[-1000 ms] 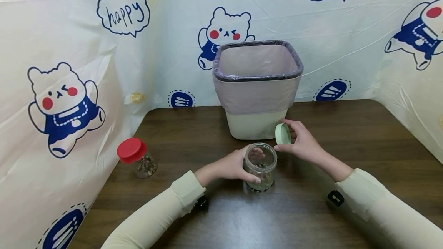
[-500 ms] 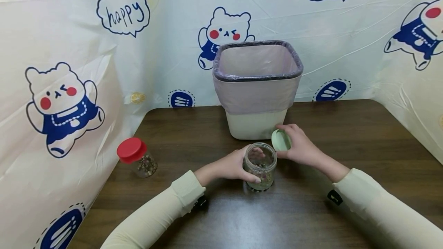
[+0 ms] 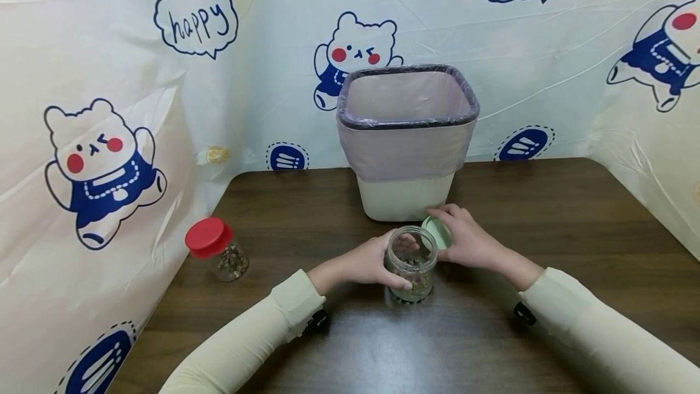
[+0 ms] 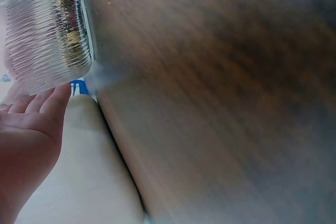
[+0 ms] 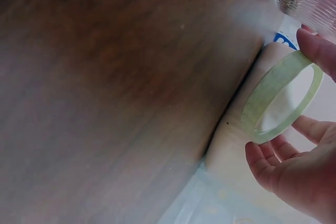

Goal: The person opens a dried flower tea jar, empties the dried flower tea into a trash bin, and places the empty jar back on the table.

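An uncapped ribbed clear jar stands upright on the table, with a little dark and yellowish dried stuff at its bottom. My left hand grips it from the left, thumb on the near side and fingers behind. In the left wrist view the jar shows its contents lying low by the base. Beside the jar's right rim, my right hand holds a pale green round lid, tilted on edge. The right wrist view shows the lid pinched between thumb and fingers, apart from the jar.
A bin with a translucent liner stands directly behind the jar. Toward the left table edge is a red-lidded jar with dried bits inside. A printed curtain hangs around the brown wooden table.
My right hand has moved left and slightly nearer with the green lid, bringing it beside the jar's rim. The lid has turned. My left hand and the jar stay put.
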A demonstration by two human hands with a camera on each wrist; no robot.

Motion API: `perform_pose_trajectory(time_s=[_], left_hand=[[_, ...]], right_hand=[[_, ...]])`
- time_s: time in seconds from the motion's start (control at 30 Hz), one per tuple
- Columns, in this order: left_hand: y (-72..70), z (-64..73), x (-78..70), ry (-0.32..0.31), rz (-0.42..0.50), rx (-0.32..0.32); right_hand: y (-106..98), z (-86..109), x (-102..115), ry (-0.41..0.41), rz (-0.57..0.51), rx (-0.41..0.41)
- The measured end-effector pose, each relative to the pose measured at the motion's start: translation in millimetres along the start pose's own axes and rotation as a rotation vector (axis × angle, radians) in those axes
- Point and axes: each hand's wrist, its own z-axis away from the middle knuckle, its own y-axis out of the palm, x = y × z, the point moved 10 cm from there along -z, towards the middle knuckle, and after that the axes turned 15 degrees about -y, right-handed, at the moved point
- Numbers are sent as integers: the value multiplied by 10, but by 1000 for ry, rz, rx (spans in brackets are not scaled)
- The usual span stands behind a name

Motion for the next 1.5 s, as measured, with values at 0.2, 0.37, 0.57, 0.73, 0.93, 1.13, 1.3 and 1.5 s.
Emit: perform_pose_trajectory(time_s=[0.2, 0.37, 0.57, 0.73, 0.93, 1.13, 1.3, 1.5], left_hand=[[4, 0, -2, -7, 1, 1], [3, 3, -13, -11, -2, -1], [7, 7, -12, -22, 4, 9], [17, 9, -9, -17, 23, 28], [21, 4, 18, -19, 31, 32], [25, -1, 24, -16, 30, 36], [27, -1, 27, -16, 34, 39], [22, 0, 27, -16, 42, 37]], right_hand=[[59, 2, 13, -12, 12, 28], [102, -1, 7, -28, 29, 47], [154, 6, -26, -35, 52, 74], [187, 5, -40, -26, 61, 102], [204, -20, -13, -31, 65, 127], [208, -45, 14, -46, 77, 139], [228, -59, -4, -39, 89, 159], [260, -81, -33, -26, 101, 185]])
